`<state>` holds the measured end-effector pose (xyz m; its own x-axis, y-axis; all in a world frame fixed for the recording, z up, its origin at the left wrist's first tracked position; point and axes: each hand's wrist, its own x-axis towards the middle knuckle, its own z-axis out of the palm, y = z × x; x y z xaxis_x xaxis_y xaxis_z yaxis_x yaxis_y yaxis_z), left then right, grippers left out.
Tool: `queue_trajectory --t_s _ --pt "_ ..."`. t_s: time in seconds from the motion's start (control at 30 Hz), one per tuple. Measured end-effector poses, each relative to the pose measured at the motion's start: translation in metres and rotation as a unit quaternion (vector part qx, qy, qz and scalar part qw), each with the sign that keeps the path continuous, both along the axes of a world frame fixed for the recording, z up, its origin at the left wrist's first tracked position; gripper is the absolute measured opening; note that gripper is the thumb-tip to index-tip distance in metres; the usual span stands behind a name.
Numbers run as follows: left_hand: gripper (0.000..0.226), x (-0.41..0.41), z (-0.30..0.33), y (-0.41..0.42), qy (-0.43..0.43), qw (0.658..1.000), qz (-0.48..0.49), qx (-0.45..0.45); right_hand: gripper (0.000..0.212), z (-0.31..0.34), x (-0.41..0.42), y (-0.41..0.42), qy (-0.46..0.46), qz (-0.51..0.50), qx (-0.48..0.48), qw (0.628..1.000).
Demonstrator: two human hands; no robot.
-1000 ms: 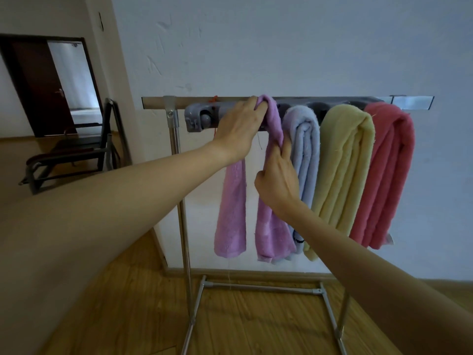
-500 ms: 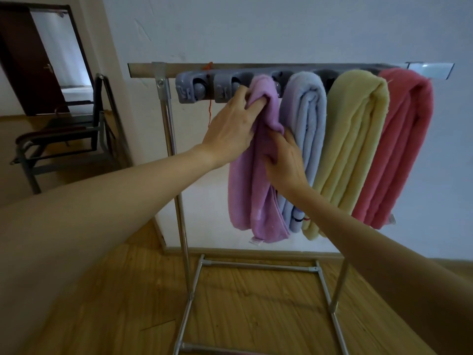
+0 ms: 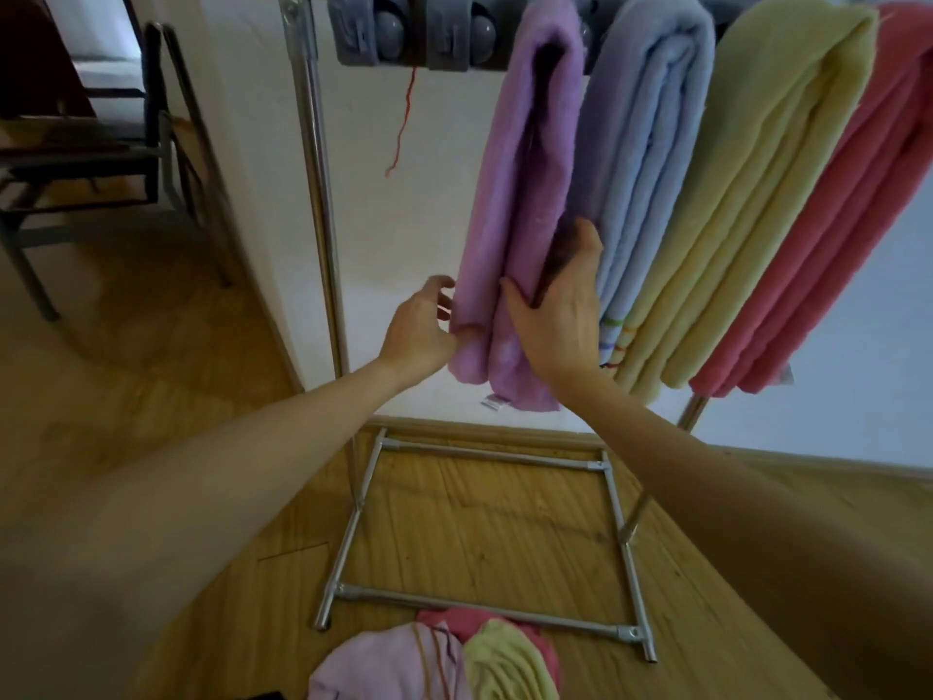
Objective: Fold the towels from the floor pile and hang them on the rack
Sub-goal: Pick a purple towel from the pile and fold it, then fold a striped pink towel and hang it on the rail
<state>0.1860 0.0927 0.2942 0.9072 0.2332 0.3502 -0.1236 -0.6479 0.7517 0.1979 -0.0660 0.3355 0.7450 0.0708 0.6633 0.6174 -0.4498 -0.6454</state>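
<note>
A purple towel (image 3: 525, 194) hangs folded over the top of the metal rack (image 3: 318, 194), leftmost of several hung towels. Beside it hang a light blue towel (image 3: 651, 144), a yellow towel (image 3: 747, 169) and a pink towel (image 3: 848, 219). My left hand (image 3: 419, 330) pinches the purple towel's lower left fold, thumb in front and fingers behind. My right hand (image 3: 555, 305) grips its right fold, with the fingers slipped between the purple and blue towels. The floor pile (image 3: 439, 659), with pale purple, yellow and pink towels, lies at the bottom of the view.
The rack's base frame (image 3: 611, 497) rests on the wooden floor against a white wall. A grey clip bar (image 3: 404, 32) runs along the top, with a red thread (image 3: 404, 118) dangling from it. A dark chair (image 3: 86, 159) stands at the left.
Both hands slid down the purple towel from the rack's top bar to its lower end. The view tilted down, bringing the floor pile into sight.
</note>
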Motion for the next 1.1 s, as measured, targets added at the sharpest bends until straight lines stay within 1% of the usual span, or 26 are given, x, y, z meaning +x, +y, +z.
queue_trajectory --t_s 0.07,0.1,0.13,0.2,0.27,0.33,0.43,0.53,0.63,0.77,0.87,0.93,1.03,1.1 --pt "0.04 0.005 -0.008 -0.001 0.028 1.0 0.002 -0.005 0.044 -0.007 0.001 0.004 0.006 -0.061 -0.082 0.995" --pt "0.036 0.007 -0.012 -0.001 0.035 0.999 0.009 0.002 0.034 -0.009 0.001 0.006 0.013 -0.086 -0.118 0.989" --pt "0.032 0.007 -0.015 0.0 0.035 0.999 0.023 0.007 0.029 -0.011 0.001 0.008 0.016 -0.096 -0.137 0.986" --pt "0.021 0.005 -0.021 0.005 0.012 0.998 0.055 -0.001 0.026 -0.018 -0.003 0.011 0.013 -0.082 -0.131 0.988" --pt "0.016 0.0 -0.025 0.014 -0.011 0.996 0.089 -0.009 0.024 -0.025 -0.011 0.014 0.001 -0.053 -0.107 0.993" --pt "0.016 -0.006 -0.027 0.025 -0.021 0.992 0.122 -0.005 0.02 -0.03 -0.019 0.017 -0.004 -0.025 -0.089 0.996" --pt "0.02 -0.013 -0.026 0.04 -0.021 0.988 0.156 0.001 0.012 -0.032 -0.028 0.019 0.016 0.026 -0.061 0.998" --pt "0.017 -0.02 -0.023 0.049 -0.029 0.987 0.16 -0.006 0.021 -0.036 -0.029 0.02 0.042 0.027 -0.056 0.997" --pt "0.017 -0.023 -0.025 0.049 -0.026 0.988 0.153 0.006 0.029 -0.041 -0.028 0.018 0.088 -0.009 -0.062 0.994" --pt "0.018 -0.026 -0.029 0.034 -0.025 0.993 0.118 0.014 0.029 -0.053 -0.025 0.012 0.083 -0.024 -0.098 0.991" --pt "0.017 -0.027 -0.038 0.019 -0.025 0.996 0.09 0.005 0.026 -0.066 -0.023 0.002 0.086 -0.013 -0.134 0.987" --pt "0.019 -0.027 -0.049 0.01 -0.012 0.997 0.079 0.006 0.027 -0.077 -0.022 -0.007 0.103 0.001 -0.136 0.985" --pt "0.019 -0.033 -0.073 0.0 0.023 0.998 0.044 0.033 0.027 -0.104 -0.018 -0.019 0.117 0.033 -0.147 0.982" --pt "0.014 -0.041 -0.093 -0.005 0.046 0.998 0.01 0.05 0.029 -0.128 -0.019 -0.031 0.13 0.064 -0.162 0.976"
